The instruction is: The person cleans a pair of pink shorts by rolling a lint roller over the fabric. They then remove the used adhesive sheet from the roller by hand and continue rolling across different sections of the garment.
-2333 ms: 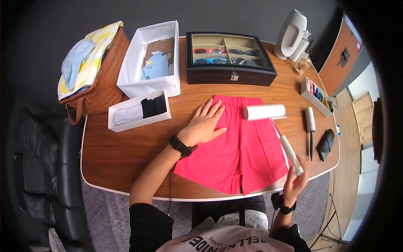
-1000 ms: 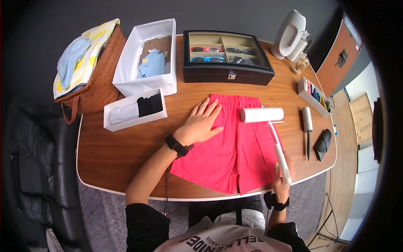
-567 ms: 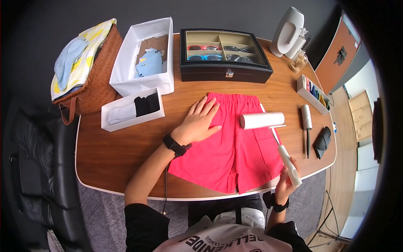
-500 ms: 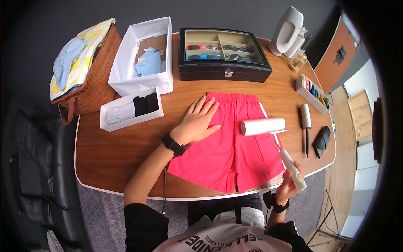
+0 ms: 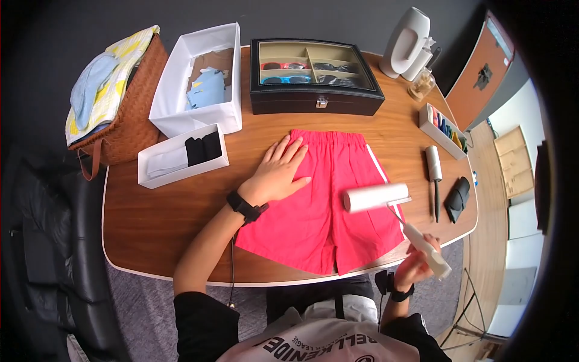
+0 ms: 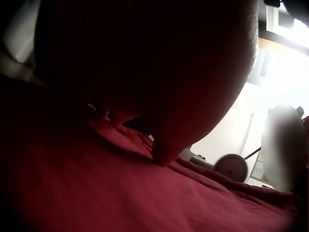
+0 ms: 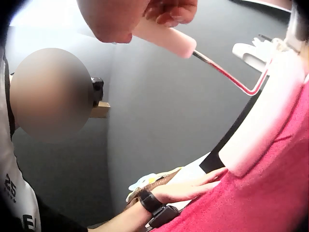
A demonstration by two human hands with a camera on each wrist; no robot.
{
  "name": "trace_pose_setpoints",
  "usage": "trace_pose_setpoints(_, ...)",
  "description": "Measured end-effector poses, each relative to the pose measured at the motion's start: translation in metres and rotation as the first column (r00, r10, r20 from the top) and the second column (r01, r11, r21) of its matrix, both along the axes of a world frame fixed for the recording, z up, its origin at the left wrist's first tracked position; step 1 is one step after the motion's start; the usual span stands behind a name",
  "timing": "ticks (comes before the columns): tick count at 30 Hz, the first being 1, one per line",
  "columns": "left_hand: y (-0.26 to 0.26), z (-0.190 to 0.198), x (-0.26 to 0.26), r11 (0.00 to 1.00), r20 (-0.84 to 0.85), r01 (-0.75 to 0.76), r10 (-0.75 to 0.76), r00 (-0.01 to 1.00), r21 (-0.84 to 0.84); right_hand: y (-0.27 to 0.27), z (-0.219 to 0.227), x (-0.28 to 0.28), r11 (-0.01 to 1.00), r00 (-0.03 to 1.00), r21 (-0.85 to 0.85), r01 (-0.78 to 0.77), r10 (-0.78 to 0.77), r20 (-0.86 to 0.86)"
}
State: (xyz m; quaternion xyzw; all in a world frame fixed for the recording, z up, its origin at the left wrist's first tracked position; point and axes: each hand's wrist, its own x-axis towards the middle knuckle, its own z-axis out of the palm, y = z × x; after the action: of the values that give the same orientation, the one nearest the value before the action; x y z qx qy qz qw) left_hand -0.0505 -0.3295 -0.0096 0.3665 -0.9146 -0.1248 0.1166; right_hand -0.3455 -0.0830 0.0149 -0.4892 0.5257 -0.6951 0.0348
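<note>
Bright pink shorts (image 5: 301, 223) with a white side stripe lie spread on the wooden table, waistband toward the far side. My left hand (image 5: 272, 174) rests with fingers extended on their upper left part. In my right hand (image 5: 416, 260), curled round its white handle, is a lint roller (image 5: 375, 197) with a wide white sticky roll. The roll lies over the right leg of the shorts, below the waistband. In the right wrist view the roll (image 7: 263, 116) sits right at the pink cloth, joined to the handle by a bent metal rod.
A black glasses case (image 5: 316, 104), a white fabric bin (image 5: 232, 111) and a white sock box (image 5: 181, 175) stand beyond the shorts. A wicker basket (image 5: 136, 102) is at far left. To the right lie a smaller lint roller (image 5: 433, 166), a black pouch (image 5: 458, 199) and a narrow box (image 5: 434, 130).
The lint roller has moved up the shorts, then back down the right leg, its handle swinging outward to the right. My left hand stays on the shorts while the whole view shifts slightly.
</note>
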Motion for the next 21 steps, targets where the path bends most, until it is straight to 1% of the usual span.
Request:
trace_pose_setpoints(1, 0.000, 0.000, 0.000, 1.000, 0.002, -0.002, 0.002, 1.000, 0.003, -0.004, 0.002, 0.001, 1.000, 1.000, -0.003, 0.000, 0.000, -0.003)
trace_pose_setpoints(2, -0.001, 0.000, -0.001, 1.000, -0.001, -0.003, 0.003, 1.000, -0.001, -0.012, 0.005, 0.003, 0.989, 0.982, 0.133, 0.062, -0.037, -0.187)
trace_pose_setpoints(3, 0.000, 0.000, -0.001, 1.000, -0.003, -0.004, 0.004, 1.000, -0.008, -0.019, 0.009, 0.008, 0.956, 0.929, 0.252, 0.147, -0.045, -0.368)
trace_pose_setpoints(4, 0.000, 0.000, -0.001, 1.000, -0.003, -0.004, 0.004, 1.000, -0.013, -0.022, 0.011, 0.012, 0.947, 0.944, 0.308, 0.093, 0.015, -0.331)
trace_pose_setpoints(5, 0.000, 0.000, -0.001, 1.000, -0.005, -0.007, 0.006, 1.000, -0.014, -0.018, 0.004, 0.010, 0.905, 0.972, 0.421, 0.063, 0.040, -0.230)
trace_pose_setpoints(7, 0.000, 0.000, 0.000, 1.000, 0.000, -0.008, 0.008, 1.000, -0.001, -0.022, -0.007, 0.010, 0.928, 0.957, 0.359, 0.103, 0.007, -0.292)
trace_pose_setpoints(8, 0.000, -0.001, 0.000, 1.000, -0.003, -0.009, 0.009, 1.000, 0.001, -0.021, -0.008, 0.010, 0.927, 0.956, 0.361, 0.103, 0.008, -0.294)
trace_pose_setpoints(10, -0.001, -0.003, 0.000, 1.000, -0.014, 0.001, -0.001, 1.000, -0.028, -0.017, -0.009, 0.008, 0.809, 0.980, 0.580, 0.093, 0.027, -0.196)
trace_pose_setpoints(11, -0.001, -0.003, 0.000, 1.000, -0.015, 0.002, -0.003, 1.000, -0.027, -0.017, -0.012, 0.008, 0.808, 0.980, 0.581, 0.095, 0.025, -0.196)
trace_pose_setpoints(13, -0.001, -0.003, 0.000, 1.000, -0.012, -0.003, 0.003, 1.000, -0.022, -0.019, -0.017, 0.009, 0.842, 0.965, 0.529, 0.108, 0.039, -0.259)
trace_pose_setpoints(15, -0.001, -0.002, 0.000, 1.000, -0.008, -0.003, 0.003, 1.000, -0.020, -0.019, -0.019, 0.008, 0.841, 0.970, 0.532, 0.095, 0.043, -0.241)
trace_pose_setpoints(17, -0.001, -0.001, 0.000, 1.000, -0.003, 0.001, -0.001, 1.000, -0.017, -0.018, -0.021, 0.007, 0.897, 0.979, 0.431, 0.099, -0.010, -0.203)
trace_pose_setpoints(19, 0.000, 0.000, 0.000, 1.000, -0.008, -0.005, 0.005, 1.000, -0.010, -0.012, -0.022, 0.003, 0.900, 0.980, 0.417, 0.123, -0.045, -0.193)
trace_pose_setpoints(21, 0.000, -0.001, 0.000, 1.000, -0.008, -0.002, 0.002, 1.000, -0.011, -0.006, -0.020, 0.000, 0.928, 0.990, 0.351, 0.128, -0.100, -0.097)
